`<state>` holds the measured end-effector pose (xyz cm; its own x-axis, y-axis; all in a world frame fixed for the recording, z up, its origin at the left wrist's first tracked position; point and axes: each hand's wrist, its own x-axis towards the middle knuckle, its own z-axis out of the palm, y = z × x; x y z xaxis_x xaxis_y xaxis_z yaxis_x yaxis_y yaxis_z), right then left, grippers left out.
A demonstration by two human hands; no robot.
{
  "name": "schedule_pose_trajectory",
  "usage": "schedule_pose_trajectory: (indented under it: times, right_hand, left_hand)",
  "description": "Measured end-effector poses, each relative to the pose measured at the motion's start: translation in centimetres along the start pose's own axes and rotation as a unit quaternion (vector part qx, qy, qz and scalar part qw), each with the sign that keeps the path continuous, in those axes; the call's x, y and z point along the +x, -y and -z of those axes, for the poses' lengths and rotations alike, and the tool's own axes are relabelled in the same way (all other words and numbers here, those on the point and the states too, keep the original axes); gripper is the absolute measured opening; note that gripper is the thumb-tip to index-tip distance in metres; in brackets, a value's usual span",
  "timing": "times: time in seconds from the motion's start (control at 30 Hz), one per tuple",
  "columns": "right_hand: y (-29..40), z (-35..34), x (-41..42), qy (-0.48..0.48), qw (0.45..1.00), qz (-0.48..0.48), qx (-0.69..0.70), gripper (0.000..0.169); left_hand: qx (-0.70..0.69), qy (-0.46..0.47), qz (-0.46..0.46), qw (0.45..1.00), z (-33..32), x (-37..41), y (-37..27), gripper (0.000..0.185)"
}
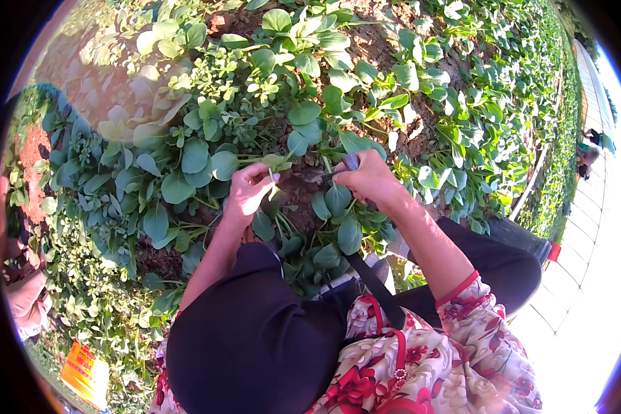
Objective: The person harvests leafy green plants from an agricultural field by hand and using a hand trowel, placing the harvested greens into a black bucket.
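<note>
My left hand (pixel 248 190) pinches a small light-green leafy sprig (pixel 275 164) between thumb and fingers, low over the plants. My right hand (pixel 365 176) is closed around the dark, rounded handle of a hand tool (pixel 351 161); its working end cannot be made out against the soil. Between the hands lies a patch of brown soil (pixel 296 199). Broad-leaved green vegetable plants surround both hands, with leaves just below the right hand (pixel 337 197) and others left of the left hand (pixel 178 187).
Dense leafy plants cover the ground ahead. A dark container (pixel 517 235) lies beside my knee at the right. An orange printed bag (pixel 85 373) is at the lower left. Another person's arm (pixel 27 295) shows at the left edge; a distant person (pixel 586 155) is at the right.
</note>
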<state>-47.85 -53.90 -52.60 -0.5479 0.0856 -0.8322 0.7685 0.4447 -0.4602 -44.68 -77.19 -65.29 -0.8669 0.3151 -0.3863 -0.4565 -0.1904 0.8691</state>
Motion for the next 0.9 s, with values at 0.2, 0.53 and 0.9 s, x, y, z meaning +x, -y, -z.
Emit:
schedule_pose_trajectory:
  times: [0.2,0.53,0.9]
  right_hand:
    - [0.8,1.1,0.3,0.043,0.998,0.002,0.046,0.015]
    - [1.0,0.5,-0.9,0.018,0.999,0.020,0.017,0.017]
    - [0.3,-0.2,-5.2,-0.112,0.959,0.171,-0.197,0.031]
  left_hand:
    - [0.386,0.097,-0.236,0.886,-1.1,-1.2,0.8,0.025]
    - [0.638,-0.017,-0.307,0.706,-3.0,1.6,5.6,0.016]
    - [0.587,-0.039,-0.215,0.780,-2.8,-0.2,3.5,0.036]
